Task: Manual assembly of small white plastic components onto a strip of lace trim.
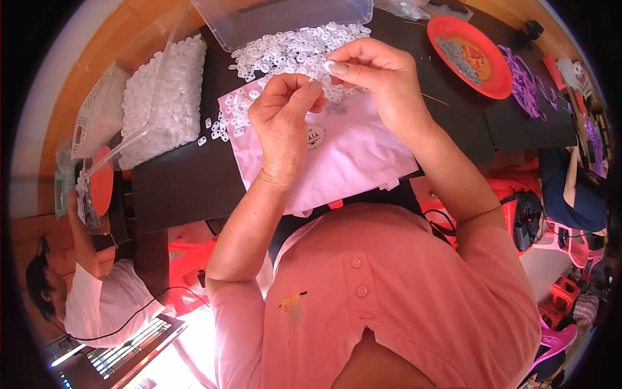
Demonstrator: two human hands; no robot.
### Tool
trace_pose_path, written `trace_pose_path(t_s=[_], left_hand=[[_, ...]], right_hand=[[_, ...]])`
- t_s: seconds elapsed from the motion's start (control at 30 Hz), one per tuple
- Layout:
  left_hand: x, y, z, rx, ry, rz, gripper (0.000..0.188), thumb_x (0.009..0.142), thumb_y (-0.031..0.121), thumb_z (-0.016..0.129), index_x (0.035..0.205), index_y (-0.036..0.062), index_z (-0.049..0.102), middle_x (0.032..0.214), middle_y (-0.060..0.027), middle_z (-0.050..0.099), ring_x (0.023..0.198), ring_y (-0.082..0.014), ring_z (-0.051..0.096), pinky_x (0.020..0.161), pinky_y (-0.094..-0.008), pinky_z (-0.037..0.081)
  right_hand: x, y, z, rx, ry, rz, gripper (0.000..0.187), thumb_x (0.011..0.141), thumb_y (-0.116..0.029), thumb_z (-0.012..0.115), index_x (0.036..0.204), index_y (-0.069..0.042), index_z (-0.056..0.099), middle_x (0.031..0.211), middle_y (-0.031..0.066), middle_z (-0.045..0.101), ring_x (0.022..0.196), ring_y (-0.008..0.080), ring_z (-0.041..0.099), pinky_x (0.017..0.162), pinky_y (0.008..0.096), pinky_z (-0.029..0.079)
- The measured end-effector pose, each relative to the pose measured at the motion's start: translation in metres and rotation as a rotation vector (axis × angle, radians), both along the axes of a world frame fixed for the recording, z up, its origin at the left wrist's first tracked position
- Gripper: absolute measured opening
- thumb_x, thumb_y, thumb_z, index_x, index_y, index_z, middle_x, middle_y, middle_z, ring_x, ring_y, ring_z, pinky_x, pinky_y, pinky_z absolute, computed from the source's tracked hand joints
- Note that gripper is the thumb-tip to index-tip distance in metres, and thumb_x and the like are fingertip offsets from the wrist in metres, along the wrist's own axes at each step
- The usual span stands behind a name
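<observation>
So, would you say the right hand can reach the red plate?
Probably yes: nothing seems to stand between the right hand and the red plate, though that hand holds a white piece.

Site: small workshop, likely hand assembly. Evidence: white pieces (pixel 285 53) heaped toward the far edge of the bench (pixel 184 198); red plate (pixel 497 76) of small grey parts (pixel 457 58) to their right; one co-worker (pixel 110 301) past the left edge, another co-worker (pixel 571 201) right.

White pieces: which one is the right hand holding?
The white piece at the tips of the right hand's thumb and index finger; those in the loose pile lie unheld.
</observation>
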State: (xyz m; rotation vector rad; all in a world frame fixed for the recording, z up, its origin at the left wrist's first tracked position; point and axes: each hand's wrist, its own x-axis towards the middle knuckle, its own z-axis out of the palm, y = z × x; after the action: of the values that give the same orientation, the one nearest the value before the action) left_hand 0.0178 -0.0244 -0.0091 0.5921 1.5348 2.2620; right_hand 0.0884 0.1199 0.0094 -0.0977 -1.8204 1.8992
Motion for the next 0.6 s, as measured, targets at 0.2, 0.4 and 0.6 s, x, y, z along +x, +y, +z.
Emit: trace_pose_path(t_s=[0.2, 0.4, 0.6], left_hand=[[0.0006, -0.0008, 0.001, 0.001, 0.047, 0.008, 0.005, 0.084, 0.002, 0.064, 0.084, -0.0027, 0.062, 0.074, -0.0035, 0.062, 0.063, -0.0097, 0.058, 0.06, -0.0228, 0.047], [0.0001, -0.0035, 0.0013, -0.038, 0.066, 0.008, 0.006, 0.084, 0.002, 0.065, 0.085, -0.0033, 0.062, 0.074, -0.0036, 0.062, 0.063, -0.0091, 0.057, 0.059, -0.0222, 0.047], [-0.0005, -0.0034, 0.0012, -0.038, 0.08, 0.002, 0.006, 0.084, 0.002, 0.065, 0.084, -0.0036, 0.062, 0.073, -0.0036, 0.062, 0.062, -0.0088, 0.057, 0.058, -0.0218, 0.047]], right_hand=[[0.0009, -0.0016, 0.0001, 0.008, -0.012, 0.015, 0.014, 0.087, -0.006, 0.064, 0.098, 0.001, 0.066, 0.088, 0.0055, 0.067, 0.081, 0.0122, 0.063, 0.075, 0.0246, 0.049], [-0.0006, -0.0039, -0.0004, -0.028, 0.01, -0.004, 0.013, 0.083, 0.001, 0.065, 0.095, 0.004, 0.067, 0.085, 0.0067, 0.068, 0.078, 0.0105, 0.062, 0.072, 0.024, 0.052], [-0.0008, -0.0038, -0.0013, -0.032, 0.001, 0.016, 0.013, 0.083, 0.002, 0.065, 0.096, 0.005, 0.067, 0.085, 0.0066, 0.067, 0.079, 0.0105, 0.062, 0.072, 0.0238, 0.051]])
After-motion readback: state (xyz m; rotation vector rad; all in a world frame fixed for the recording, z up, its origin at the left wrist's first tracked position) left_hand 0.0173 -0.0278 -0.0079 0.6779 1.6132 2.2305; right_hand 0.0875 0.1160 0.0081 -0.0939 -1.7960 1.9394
